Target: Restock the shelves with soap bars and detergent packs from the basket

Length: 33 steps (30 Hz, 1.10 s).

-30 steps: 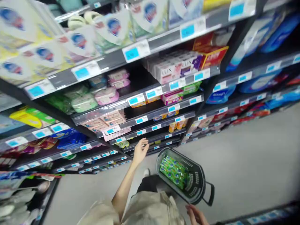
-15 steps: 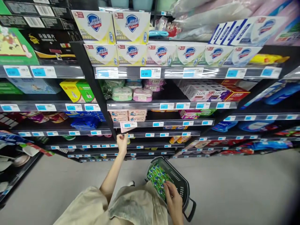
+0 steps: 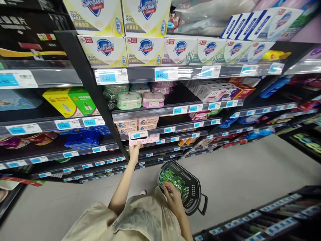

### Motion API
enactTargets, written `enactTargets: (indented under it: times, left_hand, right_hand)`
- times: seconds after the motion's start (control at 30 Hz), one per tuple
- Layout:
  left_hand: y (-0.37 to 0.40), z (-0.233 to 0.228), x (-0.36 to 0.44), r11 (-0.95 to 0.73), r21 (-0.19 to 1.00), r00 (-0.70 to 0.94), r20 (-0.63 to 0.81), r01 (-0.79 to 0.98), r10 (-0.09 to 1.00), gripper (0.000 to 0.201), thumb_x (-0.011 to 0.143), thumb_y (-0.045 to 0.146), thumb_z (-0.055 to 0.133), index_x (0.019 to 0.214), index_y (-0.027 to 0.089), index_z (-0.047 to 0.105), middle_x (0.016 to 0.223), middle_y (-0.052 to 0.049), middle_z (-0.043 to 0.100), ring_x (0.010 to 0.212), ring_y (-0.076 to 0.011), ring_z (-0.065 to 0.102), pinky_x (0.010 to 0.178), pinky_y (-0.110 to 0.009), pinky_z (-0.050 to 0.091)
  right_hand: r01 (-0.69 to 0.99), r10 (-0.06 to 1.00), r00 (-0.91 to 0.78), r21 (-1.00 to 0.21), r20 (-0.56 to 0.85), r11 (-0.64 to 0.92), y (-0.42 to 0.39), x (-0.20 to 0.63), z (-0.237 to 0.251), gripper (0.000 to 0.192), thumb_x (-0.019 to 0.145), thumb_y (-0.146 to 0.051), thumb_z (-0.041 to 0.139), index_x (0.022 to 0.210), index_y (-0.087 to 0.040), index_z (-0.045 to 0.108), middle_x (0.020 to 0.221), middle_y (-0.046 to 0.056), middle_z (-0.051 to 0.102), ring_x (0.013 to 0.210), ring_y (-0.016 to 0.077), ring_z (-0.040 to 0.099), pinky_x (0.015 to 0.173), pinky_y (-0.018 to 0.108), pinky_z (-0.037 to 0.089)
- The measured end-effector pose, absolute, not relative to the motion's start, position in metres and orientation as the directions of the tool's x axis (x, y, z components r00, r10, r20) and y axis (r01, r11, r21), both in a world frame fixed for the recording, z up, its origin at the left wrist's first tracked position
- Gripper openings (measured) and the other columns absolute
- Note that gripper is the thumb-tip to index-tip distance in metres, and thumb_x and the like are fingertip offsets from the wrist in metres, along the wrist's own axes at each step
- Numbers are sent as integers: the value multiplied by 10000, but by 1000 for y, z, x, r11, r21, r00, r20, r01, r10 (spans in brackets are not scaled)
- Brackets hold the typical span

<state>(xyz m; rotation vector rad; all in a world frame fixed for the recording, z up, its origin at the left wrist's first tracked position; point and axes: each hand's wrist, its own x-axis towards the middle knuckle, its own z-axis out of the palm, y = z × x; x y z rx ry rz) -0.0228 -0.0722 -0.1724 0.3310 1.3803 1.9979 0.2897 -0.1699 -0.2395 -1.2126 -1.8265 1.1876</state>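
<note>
My left hand (image 3: 134,151) reaches up to the lower shelves with its fingers closed on the lower edge of a long pink box (image 3: 150,138). The box lies level in front of a shelf edge, and a price tag (image 3: 138,135) overlaps its upper left part. Pink soap boxes (image 3: 126,125) are stacked just above it. My right hand (image 3: 173,198) is over a dark basket (image 3: 192,190), its fingers curled by green packs (image 3: 173,180). Whatever those fingers grip is hidden.
Boxed Safeguard soap (image 3: 145,50) lines the upper shelf, above wrapped soap dishes (image 3: 129,100) and LUX boxes (image 3: 209,92). A black upright (image 3: 86,77) divides the shelving at left. Grey floor (image 3: 233,164) lies to the right of the basket, with another shelf rack (image 3: 253,214) at lower right.
The pink box now shows in my left hand, extending right from the price tag. My right hand has shifted up and left over the basket. The view has moved closer to the shelves and turned.
</note>
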Motion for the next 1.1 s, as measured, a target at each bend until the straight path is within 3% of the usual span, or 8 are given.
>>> enactTargets:
  times: [0.23,0.43,0.67,0.77,0.9,1.0,1.07,1.1]
  left_hand:
    - [-84,-164,-37,-127,894,-621,-191,-430,760,636,505,522,1006,922,128,732,881,-102,775,761,-210,721,641,-287,569]
    - [-95,-161,-48,-60,920,-538,-172,-387,825,561,586,505,983,912,110,753,791,-86,763,616,-143,653,565,-233,493]
    - [-106,-153,-57,-22,928,-465,-166,-373,870,536,600,494,992,889,111,753,757,-86,758,595,-147,659,590,-247,539]
    - [-102,-153,-52,-17,922,-473,-183,-386,862,575,621,522,988,942,114,740,843,-108,781,692,-189,726,655,-280,602]
    - [-89,-150,-37,-56,901,-516,-195,-431,834,649,716,487,963,1218,199,671,1178,-105,782,1027,-227,780,915,-333,647]
    - [-90,-128,-27,204,887,-294,-343,-414,892,627,803,536,901,1245,173,645,1244,-186,757,980,-270,799,859,-377,670]
    - [-105,-100,-25,417,881,-10,-430,-222,903,642,797,626,872,1150,121,691,1146,-240,773,839,-298,801,697,-379,674]
    - [-118,-83,-27,421,900,119,-409,-111,905,642,795,646,864,1118,111,719,1116,-240,779,817,-301,796,651,-372,668]
  right_hand:
    - [390,953,-299,-918,-45,79,-199,288,-245,446,1018,-589,583,1079,-188,768,1061,135,800,882,277,774,796,352,622]
    - [400,960,-273,-915,-56,61,-203,278,-247,471,1014,-609,563,1086,-190,766,1069,140,797,900,283,768,815,370,614]
    - [442,960,-265,-896,-90,38,-212,274,-241,466,1008,-595,550,1086,-186,761,1048,141,804,894,289,769,811,378,609]
    - [463,958,-263,-886,-113,23,-219,276,-240,467,1020,-587,528,1079,-183,756,1003,133,803,821,273,753,769,372,601]
    - [474,960,-248,-880,-127,6,-220,275,-231,463,1021,-581,515,1089,-184,745,998,130,802,826,275,758,760,375,609]
    - [475,959,-271,-878,-81,60,-207,280,-188,424,1036,-546,522,1080,-193,754,986,116,801,833,251,761,748,341,625]
    - [466,969,-245,-871,39,152,-198,296,-136,358,1058,-482,543,1063,-204,769,996,104,798,836,220,761,757,307,632]
    - [464,969,-202,-858,139,220,-198,308,-106,313,1063,-442,565,1071,-210,775,1010,100,799,867,212,767,779,297,636]
